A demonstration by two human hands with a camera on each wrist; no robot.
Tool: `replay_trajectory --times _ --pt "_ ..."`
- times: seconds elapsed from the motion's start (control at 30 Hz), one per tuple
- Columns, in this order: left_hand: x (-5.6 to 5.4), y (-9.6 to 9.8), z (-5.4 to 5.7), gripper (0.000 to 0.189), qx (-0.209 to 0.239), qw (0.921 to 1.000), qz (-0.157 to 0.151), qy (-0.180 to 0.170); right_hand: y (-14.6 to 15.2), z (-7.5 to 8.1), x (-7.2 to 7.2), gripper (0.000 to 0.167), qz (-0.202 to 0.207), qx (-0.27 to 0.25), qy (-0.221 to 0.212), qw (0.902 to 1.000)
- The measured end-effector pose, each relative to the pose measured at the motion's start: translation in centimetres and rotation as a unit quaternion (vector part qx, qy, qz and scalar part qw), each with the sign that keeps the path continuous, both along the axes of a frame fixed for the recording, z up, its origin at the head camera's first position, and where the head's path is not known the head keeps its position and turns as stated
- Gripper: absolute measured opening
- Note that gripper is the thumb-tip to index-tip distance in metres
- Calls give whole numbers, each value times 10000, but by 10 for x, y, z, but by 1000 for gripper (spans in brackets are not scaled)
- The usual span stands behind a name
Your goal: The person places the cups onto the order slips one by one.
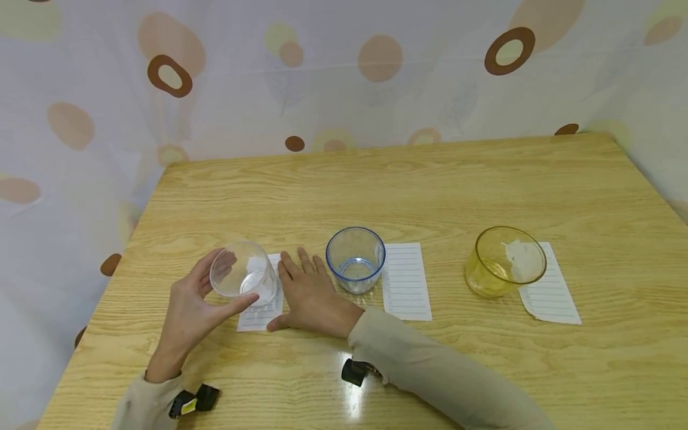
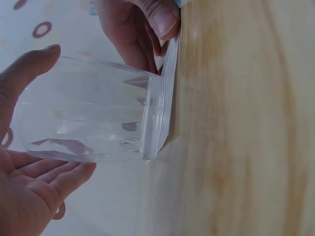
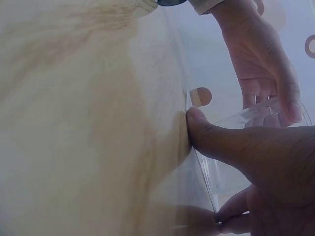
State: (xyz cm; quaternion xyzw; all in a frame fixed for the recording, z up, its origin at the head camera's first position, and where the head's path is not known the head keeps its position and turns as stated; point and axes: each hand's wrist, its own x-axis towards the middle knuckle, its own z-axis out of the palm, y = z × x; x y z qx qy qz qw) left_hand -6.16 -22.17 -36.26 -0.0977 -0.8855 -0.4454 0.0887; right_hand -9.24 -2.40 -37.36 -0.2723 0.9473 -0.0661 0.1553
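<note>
Beige sleeves (image 1: 446,373) are closest to us, with a small black camera (image 1: 353,372) on each wrist. Our left hand (image 1: 196,310) has thumb and fingers clamped on opposite sides of the clear cup (image 1: 244,275), over a lined slip (image 1: 258,323) toward the left of the table (image 1: 344,191); can't tell if the base fully touches it. Our right hand (image 1: 314,298) is palm down just right of that, fingers apart, thumb on the slip. Next on the right we've got a blue-rimmed cup (image 1: 355,266) beside a second slip (image 1: 407,283). Well to the right, a third slip (image 1: 553,298) pokes out from a yellow cup (image 1: 489,278). Patterned cloth (image 1: 226,107) covers the far side.
</note>
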Motion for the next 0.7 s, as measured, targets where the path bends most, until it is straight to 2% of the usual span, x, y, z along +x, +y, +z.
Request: replay_trajectory --times 0.27,0.7 --pt "0 -1 -2 84 -94 9999 -23 -53 -1 -2 -1 113 -33 82 11 10000" --pt "1 5 1 83 -153 9998 128 -32 1 -1 0 112 5 -48 32 10000"
